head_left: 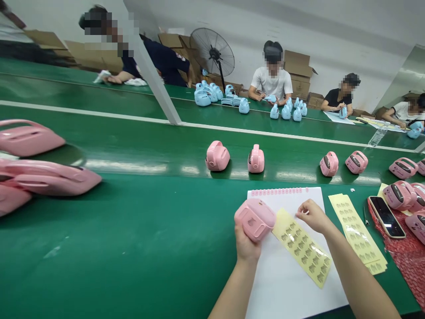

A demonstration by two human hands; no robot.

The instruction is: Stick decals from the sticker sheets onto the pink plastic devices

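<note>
My left hand [246, 247] grips a pink plastic case [255, 220] from below, tilted so that a face with a small dark printed mark shows. To its right, over the white paper [282, 283], my right hand [311, 215] is pinched closed; a tiny pale bit may be at its fingertips, too small to name. Between the hands lies a yellow sticker sheet [303, 248] with rows of dark stickers, its upper end close to the pink case. Small pink pieces [279, 192] line the top edge of the paper.
More yellow sheets [358, 235] lie right of the paper, beside a phone [387, 216] on red bubble wrap [403, 261]. Pink cases [217, 156] stand along the belt and blurred at far left. Across a white rail [232, 130], several people handle light-blue cases [202, 97].
</note>
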